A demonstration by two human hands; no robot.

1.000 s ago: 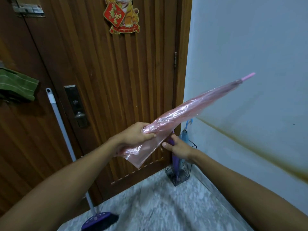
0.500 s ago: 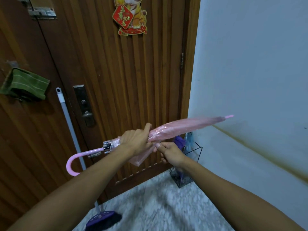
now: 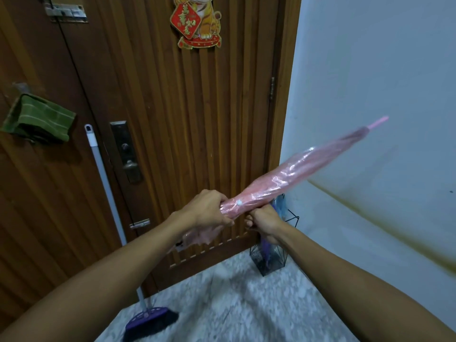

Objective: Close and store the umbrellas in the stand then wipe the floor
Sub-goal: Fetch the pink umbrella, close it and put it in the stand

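A folded pink see-through umbrella (image 3: pixel 296 174) slants up to the right, its pink tip near the white wall. My left hand (image 3: pixel 207 211) grips its gathered canopy at the lower end. My right hand (image 3: pixel 264 222) is curled under the canopy beside the left, pinching the fabric; the strap's white snap shows between the hands. The handle is hidden behind my left arm. In the corner stands a black wire umbrella stand (image 3: pixel 271 257) holding a purple umbrella and a blue one, partly hidden by my right hand.
A wooden door (image 3: pixel 197 119) fills the back, with a lock plate and a tiger decoration. A broom (image 3: pixel 148 319) with a grey pole leans against it on the left. A green cloth (image 3: pixel 37 117) hangs at far left. Marbled floor (image 3: pixel 234 304) lies below.
The umbrella's tip has swung back upward to the right. Its curved pink handle, seen at the left half a second ago, is now out of sight. Both hands stay on the canopy.
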